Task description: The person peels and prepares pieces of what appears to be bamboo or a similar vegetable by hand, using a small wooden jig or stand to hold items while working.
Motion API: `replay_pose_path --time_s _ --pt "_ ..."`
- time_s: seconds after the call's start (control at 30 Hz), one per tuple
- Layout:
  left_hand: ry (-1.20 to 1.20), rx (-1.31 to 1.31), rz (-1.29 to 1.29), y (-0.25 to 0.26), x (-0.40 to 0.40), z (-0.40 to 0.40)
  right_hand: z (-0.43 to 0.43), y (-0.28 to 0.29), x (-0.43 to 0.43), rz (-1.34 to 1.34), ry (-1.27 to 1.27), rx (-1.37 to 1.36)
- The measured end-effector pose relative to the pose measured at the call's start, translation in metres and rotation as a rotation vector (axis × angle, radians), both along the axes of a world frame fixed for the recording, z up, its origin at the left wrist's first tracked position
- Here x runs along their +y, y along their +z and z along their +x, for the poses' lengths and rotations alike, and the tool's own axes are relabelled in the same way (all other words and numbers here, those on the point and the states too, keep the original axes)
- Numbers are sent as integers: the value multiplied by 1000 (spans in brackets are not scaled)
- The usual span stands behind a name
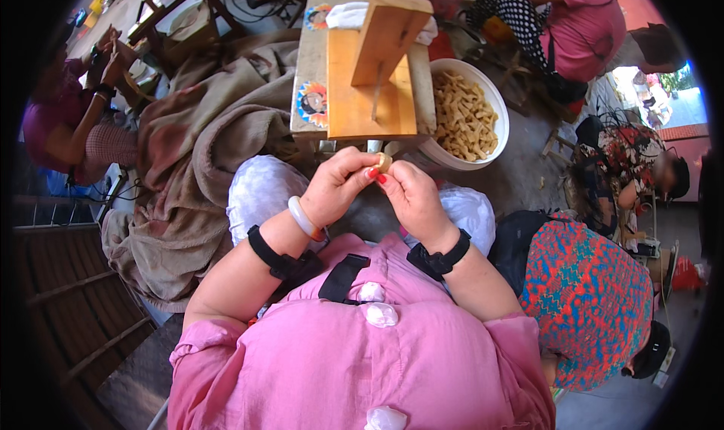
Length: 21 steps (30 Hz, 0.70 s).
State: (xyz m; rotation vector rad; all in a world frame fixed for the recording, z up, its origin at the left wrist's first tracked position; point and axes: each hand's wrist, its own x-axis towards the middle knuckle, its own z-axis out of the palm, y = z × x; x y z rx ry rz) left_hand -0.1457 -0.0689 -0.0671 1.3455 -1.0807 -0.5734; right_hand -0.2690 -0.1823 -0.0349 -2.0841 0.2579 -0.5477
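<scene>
My left hand (342,184) and my right hand (413,195) meet in front of my knees, just before the near edge of a small table. Between their fingertips they pinch a small tan piece (384,162), curled into a loop; its material I cannot tell. Beyond the hands, a varnished wooden board (345,116) lies on the table, with a wooden block (390,34) tilted above it and a thin rod between the two. A white bucket (503,130) at the table's right side holds many tan knotted pieces (464,113).
The small table (308,51) bears round stickers and a white cloth (345,16). A brown blanket (226,124) is heaped at the left. A person (62,113) sits far left; other people (588,294) sit close on the right and at the upper right.
</scene>
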Motion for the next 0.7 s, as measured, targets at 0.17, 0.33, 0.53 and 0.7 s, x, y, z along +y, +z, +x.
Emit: replay_pose_path --time_s 0.17,0.33,0.53,0.7 --pt "223 363 144 13 4 10 -15 25 8 129 252 94" --pt "251 -78 136 14 3 5 -10 22 -3 117 92 53" --pt "213 -110 86 19 -1 -1 3 23 1 -109 276 19" --pt "-37 300 247 26 0 18 2 34 -15 -124 148 9"
